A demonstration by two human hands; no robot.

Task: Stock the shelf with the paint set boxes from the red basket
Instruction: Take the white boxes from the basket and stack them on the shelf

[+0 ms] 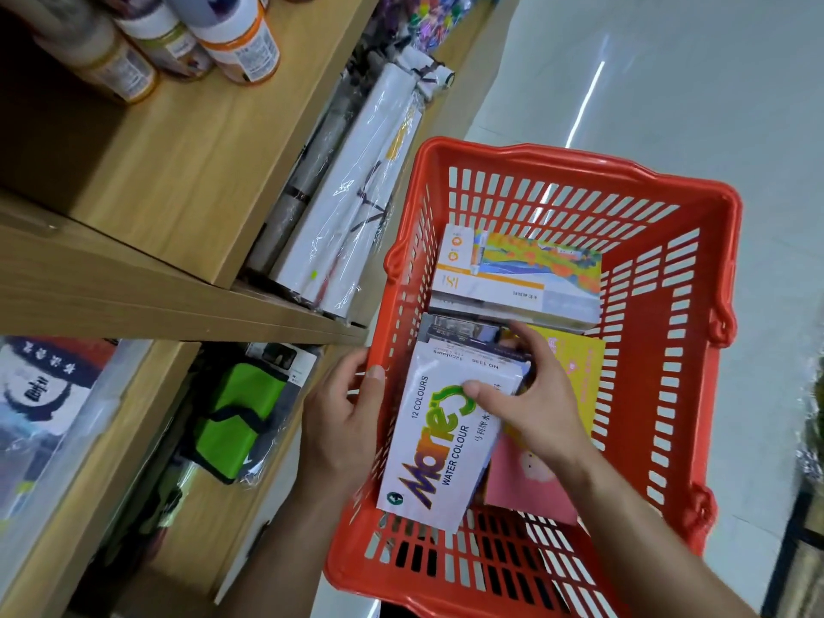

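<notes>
Right hand [541, 396] reaching into red basket [669, 350], fingers [479, 389] closing partway on white watercolour box [441, 443]; left hand [345, 421] curling over basket rim. Risk: pinch at one corner slipping, box tipping back onto other paint boxes [517, 274] before reaching shelf [147, 301]

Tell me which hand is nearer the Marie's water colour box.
Right. The right hand grips the Marie's water colour box at its top; the left hand holds the red basket rim beside it.

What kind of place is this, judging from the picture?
Most likely a stationery or art supply shop. Wooden shelves hold paint bottles and wrapped goods, and a red basket carries a Marie's water colour box.
</notes>
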